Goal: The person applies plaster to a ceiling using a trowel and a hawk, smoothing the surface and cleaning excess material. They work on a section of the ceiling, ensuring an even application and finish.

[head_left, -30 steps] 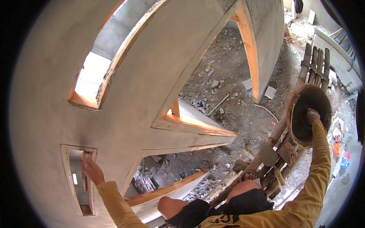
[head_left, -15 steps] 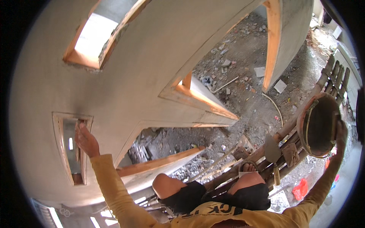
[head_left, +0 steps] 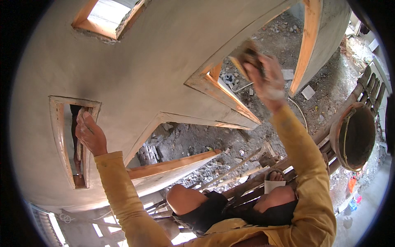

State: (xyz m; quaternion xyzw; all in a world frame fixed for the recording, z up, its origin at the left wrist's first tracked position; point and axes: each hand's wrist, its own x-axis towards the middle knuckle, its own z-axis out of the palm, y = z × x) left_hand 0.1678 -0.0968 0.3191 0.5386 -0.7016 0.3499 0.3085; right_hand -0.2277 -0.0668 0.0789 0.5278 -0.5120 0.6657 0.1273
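My left hand [head_left: 90, 132] is closed round the inner edge of a small wooden window frame [head_left: 56, 136] set in the grey plastered wall [head_left: 135, 78]. Its fingers reach into the narrow opening, and part of the grip is hidden. My right hand [head_left: 269, 82] is raised before the wall, by the pointed wooden-edged opening [head_left: 222, 96]. In it is a brown block-shaped tool [head_left: 249, 55], too smeared by motion to name. A round bucket [head_left: 335, 138] with a rope-like handle stands at the right, apart from my right hand.
I sit on a platform of wooden poles [head_left: 255, 183], one sandalled foot [head_left: 275, 177] on it. Rubble and scraps [head_left: 193, 142] cover the ground below. Another wooden-framed opening [head_left: 96, 26] is at the upper left; a slanting frame post [head_left: 307, 45] stands at the upper right.
My right hand has left the bucket's rim and swung up and left to the wall with the brown tool. My left hand stays at the small frame.
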